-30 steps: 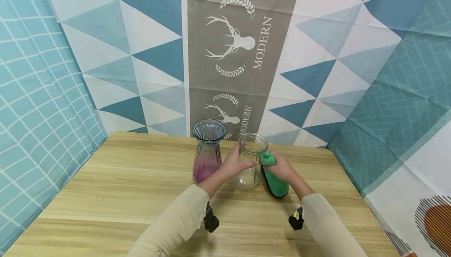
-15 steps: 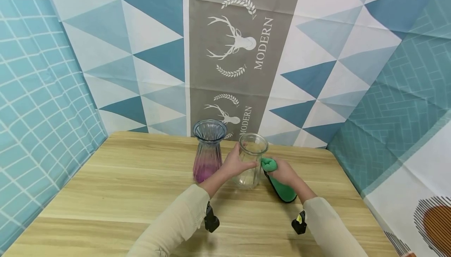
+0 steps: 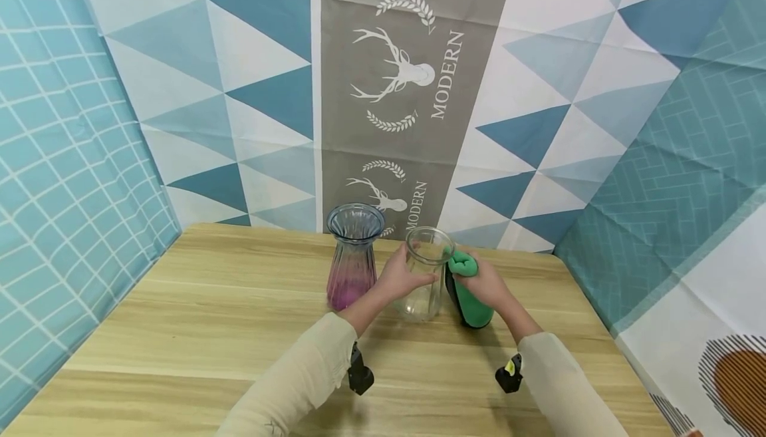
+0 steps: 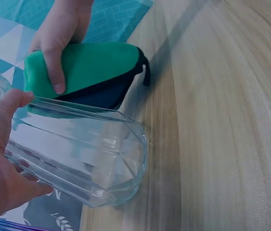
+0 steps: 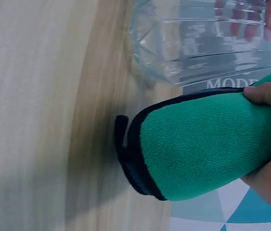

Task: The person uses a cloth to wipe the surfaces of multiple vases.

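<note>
My left hand (image 3: 399, 279) grips a clear glass vase (image 3: 423, 302) from its left side, thumb and fingers around the upper body. The vase stands upright on the table. At its right, my right hand (image 3: 486, 284) pinches a folded green microfiber cloth (image 3: 477, 312) with a black edge and a small black loop. In the left wrist view the cloth (image 4: 97, 65) lies close along the vase's far side (image 4: 102, 159); whether they touch there is unclear. The right wrist view shows the cloth's fuzzy face (image 5: 198, 144), with its lower end hanging above the tabletop.
A ribbed glass vase (image 3: 353, 261), blue at the top and purple-pink at the bottom, stands just left of my left hand. The wooden table (image 3: 197, 330) ends at patterned cloth walls behind and at both sides. Black cameras (image 3: 360, 372) hang under the wrists.
My right hand and the cloth first shifted down and right, away from the clear vase, then came back up and left beside it. My left hand and both vases stay in place.
</note>
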Motion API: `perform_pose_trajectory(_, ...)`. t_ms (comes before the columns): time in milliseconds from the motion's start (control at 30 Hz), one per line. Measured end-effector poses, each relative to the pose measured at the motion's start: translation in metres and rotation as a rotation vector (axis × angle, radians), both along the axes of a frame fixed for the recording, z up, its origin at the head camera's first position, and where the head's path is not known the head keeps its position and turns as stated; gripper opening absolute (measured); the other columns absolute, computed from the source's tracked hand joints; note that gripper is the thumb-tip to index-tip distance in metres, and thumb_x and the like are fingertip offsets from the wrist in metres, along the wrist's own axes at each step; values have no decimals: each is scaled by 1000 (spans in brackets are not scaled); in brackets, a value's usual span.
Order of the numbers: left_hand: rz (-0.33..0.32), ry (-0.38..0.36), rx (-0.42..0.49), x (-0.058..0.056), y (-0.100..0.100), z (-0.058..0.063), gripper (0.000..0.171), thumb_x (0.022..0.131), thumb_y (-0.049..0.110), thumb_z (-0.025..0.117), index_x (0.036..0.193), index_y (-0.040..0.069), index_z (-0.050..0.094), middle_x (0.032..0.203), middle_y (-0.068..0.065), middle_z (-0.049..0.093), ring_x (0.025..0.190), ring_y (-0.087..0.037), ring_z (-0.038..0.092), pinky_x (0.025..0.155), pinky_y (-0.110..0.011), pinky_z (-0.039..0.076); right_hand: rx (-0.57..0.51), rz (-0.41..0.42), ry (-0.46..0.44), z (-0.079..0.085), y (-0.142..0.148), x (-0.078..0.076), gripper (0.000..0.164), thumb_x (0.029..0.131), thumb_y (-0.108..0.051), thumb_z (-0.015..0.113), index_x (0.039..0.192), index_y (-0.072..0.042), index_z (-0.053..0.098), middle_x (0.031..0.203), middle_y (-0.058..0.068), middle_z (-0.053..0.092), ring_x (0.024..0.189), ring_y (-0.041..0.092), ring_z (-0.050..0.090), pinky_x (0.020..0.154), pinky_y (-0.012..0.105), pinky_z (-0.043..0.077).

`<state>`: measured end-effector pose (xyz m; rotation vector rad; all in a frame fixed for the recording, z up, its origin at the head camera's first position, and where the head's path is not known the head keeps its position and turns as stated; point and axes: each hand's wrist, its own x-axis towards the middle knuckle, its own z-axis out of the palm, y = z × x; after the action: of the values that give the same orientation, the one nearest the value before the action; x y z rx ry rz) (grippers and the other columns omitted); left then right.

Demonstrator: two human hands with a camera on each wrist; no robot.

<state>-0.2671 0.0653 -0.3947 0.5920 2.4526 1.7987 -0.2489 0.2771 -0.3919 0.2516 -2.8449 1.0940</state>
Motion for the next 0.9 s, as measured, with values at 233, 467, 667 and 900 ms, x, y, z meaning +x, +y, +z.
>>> perform_pose_trajectory(233,-10,7,-26,-1,0,0,73,74,24,77,135,6,41,139,-15,46,132,-30,41,109,-45,36,-5,-21,52,9,-6,-2,50,88,-14,63,134,-8,47,122,16,58,98,29,56,75,40,45)
perform_pose_trajectory(467,-17,2,-28,-2,3,1,71,75,22,76,134,6,42,139,-15,47,131,-31,42,108,-45,37,-46,43,100,5,-9,-5,46,85,-9,66,129,-7,52,120,16,59,107,33,57,85,50,48)
perform_pose_trajectory(667,-22,7,-26,-2,3,1,71,74,20,75,135,6,42,139,-16,47,131,-31,42,107,-45,38,-41,58,88,-1,-9,-5,48,85,-8,66,129,-3,51,121,19,59,108,36,57,86,50,49)
perform_pose_trajectory(900,-8,6,-42,-5,3,0,72,74,20,76,135,5,40,140,-15,46,131,-31,41,108,-44,36,-28,78,36,-7,-6,-7,42,85,-6,66,125,-1,52,112,18,62,100,32,59,81,44,51)
